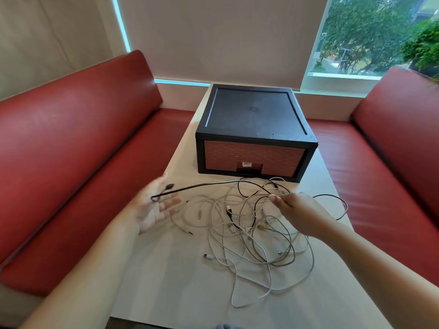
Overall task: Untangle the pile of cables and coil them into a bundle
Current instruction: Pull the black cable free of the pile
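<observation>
A tangled pile of white and grey cables [251, 236] lies on the white table [166, 281], with several plugs sticking out. A black cable [213, 184] rises out of the pile and stretches between my two hands. My left hand [154, 207] is palm-up on the left with its fingers spread; the black cable's end bends across it, the plug near the fingertips. My right hand [297, 210] hovers over the pile's far side and pinches the black cable between thumb and fingers. The rest of the black cable loops off to the right.
A black drawer box with a red-brown front [255, 129] stands just behind the pile. Red bench seats [71, 138] flank the table on both sides. A window with blinds is at the back.
</observation>
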Motion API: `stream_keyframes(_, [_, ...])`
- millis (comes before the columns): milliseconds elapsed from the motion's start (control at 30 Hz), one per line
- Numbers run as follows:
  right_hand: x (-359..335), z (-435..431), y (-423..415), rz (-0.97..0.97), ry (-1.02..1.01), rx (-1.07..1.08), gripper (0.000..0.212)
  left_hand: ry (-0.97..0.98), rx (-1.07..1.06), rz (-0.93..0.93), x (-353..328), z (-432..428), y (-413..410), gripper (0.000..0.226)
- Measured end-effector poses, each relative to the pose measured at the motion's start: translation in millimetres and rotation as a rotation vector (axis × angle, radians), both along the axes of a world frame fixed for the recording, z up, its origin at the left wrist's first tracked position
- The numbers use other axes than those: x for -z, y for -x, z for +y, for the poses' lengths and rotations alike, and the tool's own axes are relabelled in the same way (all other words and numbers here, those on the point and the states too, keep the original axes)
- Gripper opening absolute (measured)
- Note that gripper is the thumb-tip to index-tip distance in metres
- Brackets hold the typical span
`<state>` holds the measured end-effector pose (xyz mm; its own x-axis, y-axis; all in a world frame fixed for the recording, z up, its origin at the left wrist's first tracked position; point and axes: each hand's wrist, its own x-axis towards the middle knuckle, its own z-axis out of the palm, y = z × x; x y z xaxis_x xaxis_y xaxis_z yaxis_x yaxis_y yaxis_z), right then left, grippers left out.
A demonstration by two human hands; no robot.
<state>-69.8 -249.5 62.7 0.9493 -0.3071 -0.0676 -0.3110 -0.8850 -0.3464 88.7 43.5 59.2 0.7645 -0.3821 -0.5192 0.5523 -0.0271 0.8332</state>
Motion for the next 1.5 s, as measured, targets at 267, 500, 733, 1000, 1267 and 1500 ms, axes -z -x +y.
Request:
stream_keyframes(267, [-22, 16, -9, 0.069, -0.116, -0.094, 0.054, -0.519, 0.865, -0.395, -26, -25, 26, 0.085])
stream_keyframes(500, [-37, 39, -17, 0.116, -0.035, -0.216, 0.054, -0.276, 0.749, -0.772, -39, -62, 40, 0.056])
stream_keyframes(733, [-40, 41, -20, -0.021, 0.069, -0.307, 0.048, -0.084, 0.468, -0.950, -32, -74, 46, 0.024])
stream_keyframes(1000, [-20, 3, -13, -0.136, 0.152, -0.192, 0.048, -0.157, 0.273, -1.076, -35, -49, 9, 0.030])
stream_keyframes(1267, [-7, -22, -14, -0.031, 0.122, -0.111, 0.054, -0.185, 0.189, -1.111, -35, -43, 7, 0.029])
stream_keyframes(1500, [15, -53, 0, 0.143, 0.110, 0.039, 0.053, -0.261, 0.094, -1.097, -31, -17, -3, 0.030])
